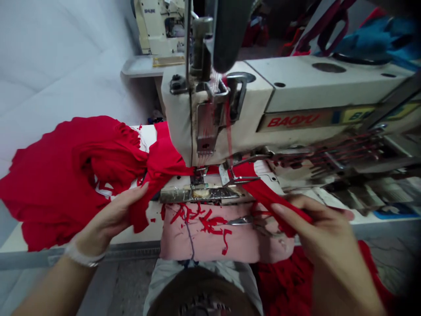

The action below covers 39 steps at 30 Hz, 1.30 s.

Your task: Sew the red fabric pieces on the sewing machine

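A white sewing machine (220,136) stands in front of me, with red threads running down to its needles and presser foot (199,174). Red fabric (167,153) passes behind the needle area and comes out on both sides. My left hand (118,208) grips a hanging end of it left of the needles, thumb on top. On the right, a red fabric strip (263,193) runs from the metal guide (235,177) into my right hand (305,219), pinched between thumb and fingers. Thread snips (241,220) lie below the needle plate, partly hidden near the strip.
A heap of red garments (59,175) covers the table at left. Red scraps (210,221) lie on a pink cloth (177,250) at the front edge. More red fabric (286,281) hangs low at right. Another sewing machine (161,26) stands behind.
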Each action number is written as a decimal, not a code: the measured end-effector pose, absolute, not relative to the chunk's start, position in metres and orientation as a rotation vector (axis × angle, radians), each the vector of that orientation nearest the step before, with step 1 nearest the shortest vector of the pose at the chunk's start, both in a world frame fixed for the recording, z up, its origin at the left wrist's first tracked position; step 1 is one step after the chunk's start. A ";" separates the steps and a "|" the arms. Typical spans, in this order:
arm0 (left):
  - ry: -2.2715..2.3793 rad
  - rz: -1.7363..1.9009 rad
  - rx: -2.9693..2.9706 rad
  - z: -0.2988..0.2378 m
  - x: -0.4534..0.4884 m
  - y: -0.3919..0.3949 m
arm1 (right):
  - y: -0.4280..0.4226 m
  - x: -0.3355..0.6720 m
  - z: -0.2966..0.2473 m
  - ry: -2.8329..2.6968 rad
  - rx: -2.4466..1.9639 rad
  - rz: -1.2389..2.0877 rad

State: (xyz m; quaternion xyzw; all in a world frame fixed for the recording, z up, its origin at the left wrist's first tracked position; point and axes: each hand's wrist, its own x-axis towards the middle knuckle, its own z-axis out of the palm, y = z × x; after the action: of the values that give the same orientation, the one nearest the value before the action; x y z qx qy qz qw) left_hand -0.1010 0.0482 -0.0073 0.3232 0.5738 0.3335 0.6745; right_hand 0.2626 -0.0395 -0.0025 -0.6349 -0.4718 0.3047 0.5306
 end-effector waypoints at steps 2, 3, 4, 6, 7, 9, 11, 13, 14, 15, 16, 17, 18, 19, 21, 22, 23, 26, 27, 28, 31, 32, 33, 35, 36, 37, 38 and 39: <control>1.360 0.917 0.668 0.001 -0.124 0.041 | -0.049 0.260 0.009 -1.021 -1.391 0.657; 1.386 1.042 0.672 0.005 -0.133 0.038 | -0.050 0.254 0.013 -1.032 -1.341 0.537; 1.396 1.180 0.694 0.010 -0.139 0.038 | -0.047 0.244 0.015 -1.107 -1.301 0.382; 1.368 1.423 0.756 0.017 -0.140 0.040 | -0.033 0.216 0.013 -1.458 -1.219 0.064; 1.322 1.500 0.784 0.021 -0.134 0.042 | -0.024 0.201 0.008 -1.757 -1.132 -0.050; 1.126 1.601 0.797 0.027 -0.115 0.046 | -0.005 0.174 -0.004 -2.119 -0.973 -0.280; 0.848 1.636 0.793 0.031 -0.091 0.049 | 0.008 0.159 -0.016 -2.274 -0.920 -0.402; 0.672 1.582 0.890 0.031 -0.068 0.051 | 0.012 0.159 -0.024 -2.329 -0.936 -0.446; 0.658 1.529 1.029 0.030 -0.057 0.052 | 0.012 0.163 -0.026 -2.341 -0.953 -0.457; 0.691 1.460 1.240 0.027 -0.048 0.052 | 0.011 0.168 -0.027 -2.351 -0.974 -0.466; 0.748 1.379 1.510 0.024 -0.040 0.052 | 0.009 0.174 -0.027 -2.353 -0.996 -0.475; 0.812 1.285 1.822 0.020 -0.033 0.052 | 0.008 0.179 -0.027 -2.354 -1.021 -0.477; 0.875 1.175 2.144 0.015 -0.027 0.051 | 0.006 0.183 -0.026 -2.350 -1.046 -0.475; 0.929 1.053 2.444 0.010 -0.023 0.050 | 0.005 0.186 -0.026 -2.339 -1.070 -0.468; 1.010 0.840 2.887 0.002 -0.018 0.045 | 0.004 0.187 -0.027 -2.299 -1.104 -0.437; 1.041 0.738 3.015 0.000 -0.017 0.042 | 0.003 0.186 -0.028 -2.257 -1.119 -0.401; 1.080 0.635 3.085 -0.002 -0.016 0.037 | 0.003 0.184 -0.029 -2.201 -1.138 -0.343; 1.211 0.426 3.126 -0.001 -0.014 0.023 | 0.001 0.175 -0.033 -2.051 -1.183 -0.165; 1.253 0.386 3.124 0.000 -0.013 0.019 | 0.000 0.173 -0.034 -2.043 -1.190 -0.161; 1.289 0.361 3.122 0.001 -0.012 0.016 | -0.001 0.170 -0.035 -2.063 -1.192 -0.189; 1.368 0.337 3.105 0.001 -0.010 0.010 | -0.004 0.166 -0.036 -2.154 -1.204 -0.329; 1.380 0.344 3.100 0.000 -0.010 0.010 | -0.004 0.166 -0.035 -2.171 -1.213 -0.353; 1.383 0.356 3.097 -0.001 -0.010 0.010 | -0.005 0.167 -0.034 -2.182 -1.222 -0.366; 1.362 0.390 3.095 -0.002 -0.010 0.011 | -0.005 0.168 -0.031 -2.206 -1.230 -0.389; 1.348 0.405 3.092 -0.003 -0.010 0.011 | -0.005 0.169 -0.029 -2.220 -1.228 -0.401; 1.334 0.416 3.089 -0.003 -0.010 0.011 | -0.004 0.170 -0.028 -2.233 -1.226 -0.411; 1.323 0.423 3.089 -0.004 -0.010 0.012 | -0.004 0.170 -0.026 -2.243 -1.223 -0.419; 1.316 0.426 3.091 -0.004 -0.011 0.012 | -0.003 0.171 -0.026 -2.249 -1.218 -0.422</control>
State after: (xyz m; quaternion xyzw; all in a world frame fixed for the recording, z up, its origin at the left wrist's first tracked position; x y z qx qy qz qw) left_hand -0.0108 0.0118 -0.0038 0.9060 0.3857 0.1249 -0.1220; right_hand 0.1706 -0.0035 -0.0259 -0.4524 -0.8351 -0.1568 0.2709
